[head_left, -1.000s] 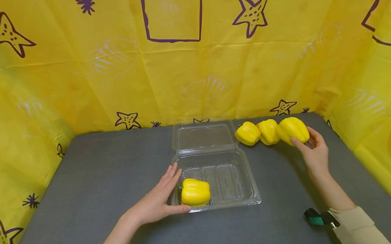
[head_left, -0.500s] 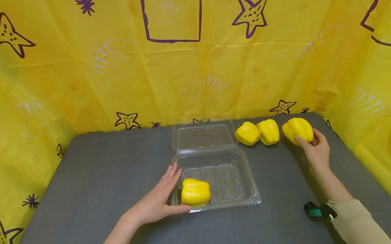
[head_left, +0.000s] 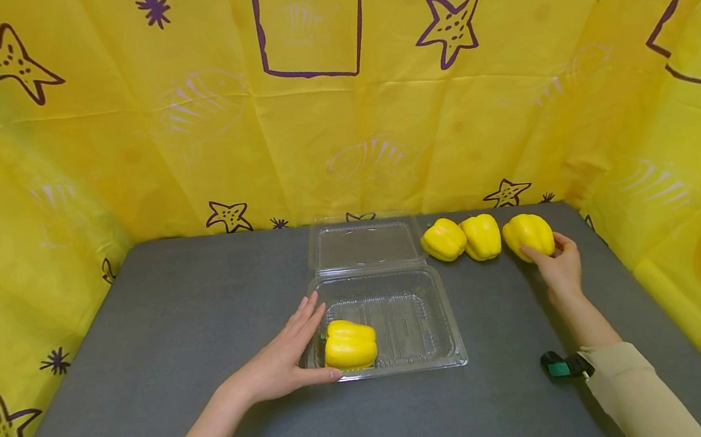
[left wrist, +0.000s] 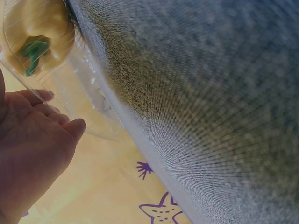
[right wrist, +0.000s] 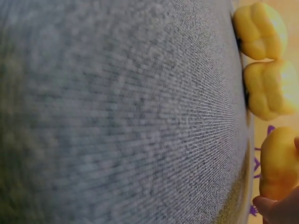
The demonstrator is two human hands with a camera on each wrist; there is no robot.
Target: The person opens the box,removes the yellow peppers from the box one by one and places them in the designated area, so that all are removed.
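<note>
My right hand [head_left: 563,270] holds a yellow bell pepper [head_left: 528,235] between thumb and fingers near the back right of the table. In the right wrist view that bell pepper [right wrist: 279,161] shows above the table surface. My left hand [head_left: 284,351] rests at the left rim of a clear plastic clamshell container [head_left: 439,365], fingers extended and thumb at its front left corner. Inside the container's left front part lies another bell pepper [head_left: 350,344], its green stem facing left. The left wrist view shows the left hand [left wrist: 37,140] beside the container wall, with the stem end behind the plastic.
Two more yellow bell peppers, one [head_left: 443,240] beside the other [head_left: 481,237], sit right of the container's open lid [head_left: 365,244]. A grey cloth covers the table [head_left: 189,306]. Yellow printed fabric [head_left: 337,117] hangs behind and at both sides.
The held bell pepper shifts right, away from the other two, then slightly back left with my right hand. My left hand and the container stay in place.
</note>
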